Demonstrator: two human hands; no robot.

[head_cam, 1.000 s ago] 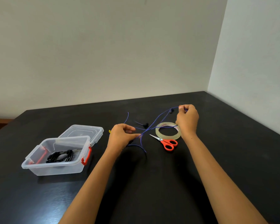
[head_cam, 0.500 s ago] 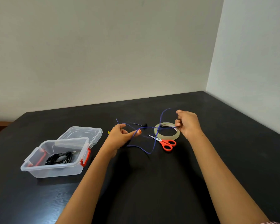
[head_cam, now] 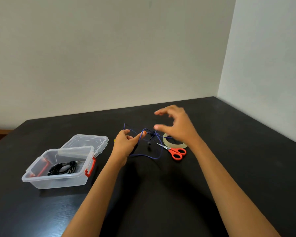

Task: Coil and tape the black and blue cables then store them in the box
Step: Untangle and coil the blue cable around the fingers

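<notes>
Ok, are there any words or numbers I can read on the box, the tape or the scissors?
No readable text anywhere.
The clear box, its lid and the scissors show no letters or numbers.
The tape roll is partly hidden behind the right hand, and its visible part shows no print.

Soft, even room light; no hard source shows. The right-hand wall reads brighter than the far wall. The black table carries a dull sheen at lower left and a faint shadow under the clear box. The right hand is smeared by motion blur. The left hand, pinching the blue cable, is sharp. The wall corner leans, a sign of wide-angle distortion.
</notes>
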